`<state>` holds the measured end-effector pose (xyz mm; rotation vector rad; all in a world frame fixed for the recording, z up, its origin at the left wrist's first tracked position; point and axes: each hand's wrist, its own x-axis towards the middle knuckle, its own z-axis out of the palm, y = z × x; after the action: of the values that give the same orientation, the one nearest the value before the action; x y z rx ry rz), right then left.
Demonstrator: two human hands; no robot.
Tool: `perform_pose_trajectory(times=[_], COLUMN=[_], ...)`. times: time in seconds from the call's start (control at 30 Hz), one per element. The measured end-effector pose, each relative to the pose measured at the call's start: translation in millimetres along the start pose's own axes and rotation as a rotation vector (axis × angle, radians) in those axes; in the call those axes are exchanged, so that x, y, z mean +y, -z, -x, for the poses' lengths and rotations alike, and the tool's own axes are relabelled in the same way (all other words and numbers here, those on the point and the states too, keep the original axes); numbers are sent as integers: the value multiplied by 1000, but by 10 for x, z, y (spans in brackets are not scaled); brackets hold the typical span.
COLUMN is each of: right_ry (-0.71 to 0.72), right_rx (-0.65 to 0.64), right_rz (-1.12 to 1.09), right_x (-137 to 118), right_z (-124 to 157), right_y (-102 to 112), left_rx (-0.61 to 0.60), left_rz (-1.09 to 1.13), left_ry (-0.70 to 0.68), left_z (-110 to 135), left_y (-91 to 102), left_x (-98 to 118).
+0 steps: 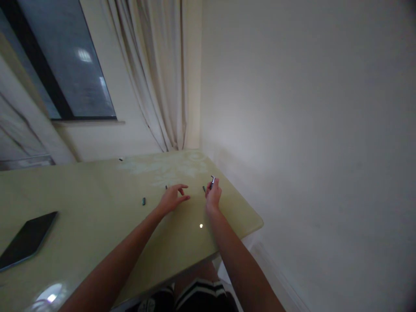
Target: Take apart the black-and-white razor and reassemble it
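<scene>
My right hand [213,196] is closed around a small dark and shiny object [212,181] with a thin bent tip; its kind is too small to make out. Close to that hand, a short dark piece [204,189] shows at its left side. My left hand [172,198] hovers over or rests on the table, fingers apart and nothing between them. Just behind it, a tiny dark piece [166,187] is partly visible. Farther left lies a small dark block-shaped piece [144,201].
The pale yellow-green table [97,203] ends at a rounded corner beside the wall [308,151]. A flat black tablet-like slab [27,238] lies at the left. One more small dark piece [121,159] sits near the far edge. Curtains [162,86] hang behind.
</scene>
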<state>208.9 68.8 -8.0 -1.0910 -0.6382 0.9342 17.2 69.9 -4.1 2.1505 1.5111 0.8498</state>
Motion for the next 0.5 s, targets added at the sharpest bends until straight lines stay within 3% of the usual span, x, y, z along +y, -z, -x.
perform_pose_trajectory(times=[0.07, 0.2, 0.3, 0.4, 0.5], right_ry=[-19, 10, 62, 117, 79], right_rx=[-22, -162, -317, -443, -542], right_rz=[3, 7, 29, 56, 141], right_x=[-20, -15, 6, 35, 102], right_z=[57, 236, 390, 512, 611], right_y=[-27, -198, -447, -691, -794], left_rx=[90, 173, 130, 135, 222], left_rz=[-97, -291, -313, -295, -157], left_ry=[52, 332, 411, 435, 322], left_z=[227, 610, 710, 685, 665], left_y=[336, 847, 933, 884, 840], left_x=[-343, -923, -1069, -1039, -922])
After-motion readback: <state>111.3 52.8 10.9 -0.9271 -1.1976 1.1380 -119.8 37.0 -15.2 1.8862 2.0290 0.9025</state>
